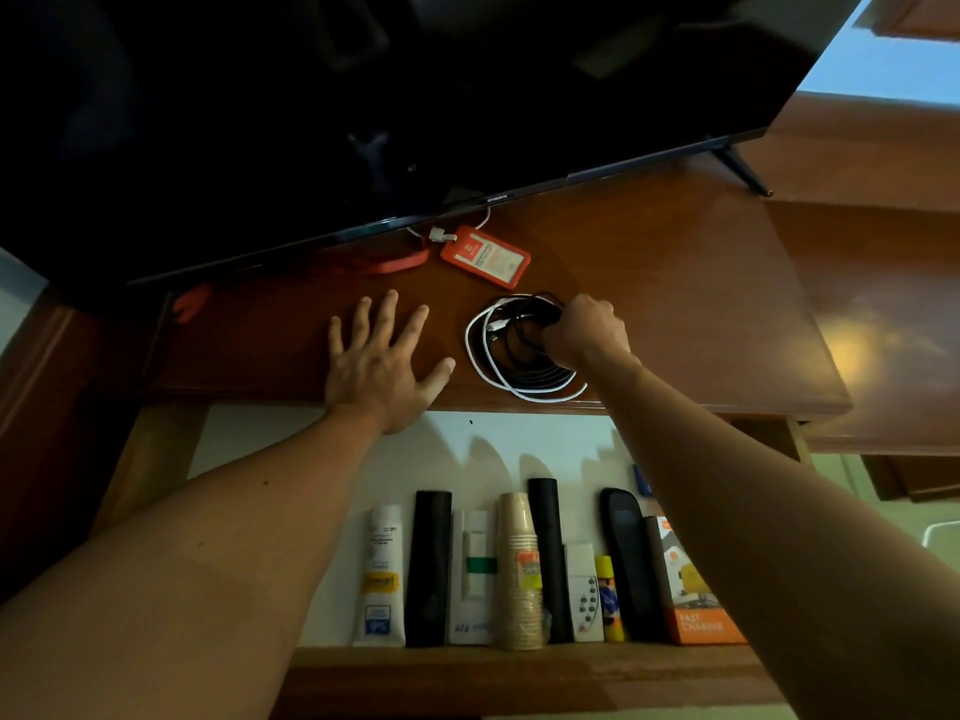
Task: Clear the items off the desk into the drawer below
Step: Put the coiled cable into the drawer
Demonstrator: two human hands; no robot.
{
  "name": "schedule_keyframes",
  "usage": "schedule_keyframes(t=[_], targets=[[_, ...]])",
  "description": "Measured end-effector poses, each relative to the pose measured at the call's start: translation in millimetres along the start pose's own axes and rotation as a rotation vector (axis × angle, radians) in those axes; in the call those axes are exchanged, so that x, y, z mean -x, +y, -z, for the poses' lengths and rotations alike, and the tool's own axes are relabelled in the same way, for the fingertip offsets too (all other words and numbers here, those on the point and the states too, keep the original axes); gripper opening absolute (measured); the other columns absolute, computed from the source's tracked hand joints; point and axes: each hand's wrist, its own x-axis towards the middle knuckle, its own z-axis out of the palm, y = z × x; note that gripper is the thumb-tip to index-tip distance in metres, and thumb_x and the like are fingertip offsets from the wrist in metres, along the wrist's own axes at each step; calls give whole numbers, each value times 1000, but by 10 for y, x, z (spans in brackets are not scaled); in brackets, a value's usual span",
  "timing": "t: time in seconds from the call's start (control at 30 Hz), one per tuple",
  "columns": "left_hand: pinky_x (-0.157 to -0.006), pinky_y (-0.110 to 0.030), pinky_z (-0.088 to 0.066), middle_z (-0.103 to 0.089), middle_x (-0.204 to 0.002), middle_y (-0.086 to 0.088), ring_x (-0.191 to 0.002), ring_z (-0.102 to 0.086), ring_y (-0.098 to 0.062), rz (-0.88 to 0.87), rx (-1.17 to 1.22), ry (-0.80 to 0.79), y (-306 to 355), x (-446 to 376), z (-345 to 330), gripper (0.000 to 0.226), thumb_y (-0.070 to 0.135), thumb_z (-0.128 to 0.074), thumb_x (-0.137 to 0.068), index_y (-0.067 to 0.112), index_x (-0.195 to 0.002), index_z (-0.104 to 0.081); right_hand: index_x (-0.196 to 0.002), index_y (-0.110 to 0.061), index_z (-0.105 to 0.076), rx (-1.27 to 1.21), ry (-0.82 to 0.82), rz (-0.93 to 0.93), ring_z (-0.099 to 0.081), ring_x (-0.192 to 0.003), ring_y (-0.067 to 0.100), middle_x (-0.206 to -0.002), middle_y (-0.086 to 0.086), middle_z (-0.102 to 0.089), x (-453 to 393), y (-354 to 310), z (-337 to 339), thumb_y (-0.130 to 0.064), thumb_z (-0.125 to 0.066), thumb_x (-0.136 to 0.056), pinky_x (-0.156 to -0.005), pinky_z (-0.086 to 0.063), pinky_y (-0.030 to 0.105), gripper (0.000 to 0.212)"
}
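On the brown wooden desk [675, 283] lies a coiled bundle of black and white cables [511, 350]. My right hand [587, 330] is closed around the bundle's right side. My left hand [382, 356] rests flat on the desk with fingers spread, left of the cables. An orange ID card holder [485, 256] with its orange lanyard [384, 263] lies farther back, by the TV's lower edge. Below the desk edge the drawer [519, 672] stands pulled out, white inside, with several items lined up along its front.
A large black TV [363, 96] leans over the back of the desk; its stand foot [743, 171] is at the right. In the drawer are a white tube [382, 574], black remotes [428, 563], stacked paper cups [519, 569] and an orange charger box [691, 589].
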Motion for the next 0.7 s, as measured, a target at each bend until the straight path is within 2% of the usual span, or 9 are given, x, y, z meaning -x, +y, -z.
schedule_keyframes(t=[0.17, 0.4, 0.7], targets=[[-119, -59, -7, -7, -167, -3, -152, -5, -32, 2, -1, 2, -5, -5, -3, 81, 80, -20, -85, 40, -156, -16, -137, 2, -41, 63, 29, 54, -47, -125, 44, -135, 25, -48, 31, 17, -59, -26, -57, -96, -99, -44, 46, 52], [-119, -59, -7, -7, -167, -3, -152, -4, -32, 0, 2, -3, -6, -3, -4, 81, 79, -21, -85, 40, -156, -15, -133, 4, -43, 143, 105, 146, -48, -118, 44, -131, 25, -46, 151, 84, -120, -17, -50, -97, -100, -42, 46, 41], [-119, -60, -7, -8, -167, -3, -152, -4, -33, -5, -2, -7, -17, -1, -2, 81, 80, -20, -85, 39, -156, -16, -128, 3, -44, -102, 120, 36, -50, -120, 44, -131, 26, -50, 420, 173, -200, -6, -45, -94, -98, -43, 48, 35]])
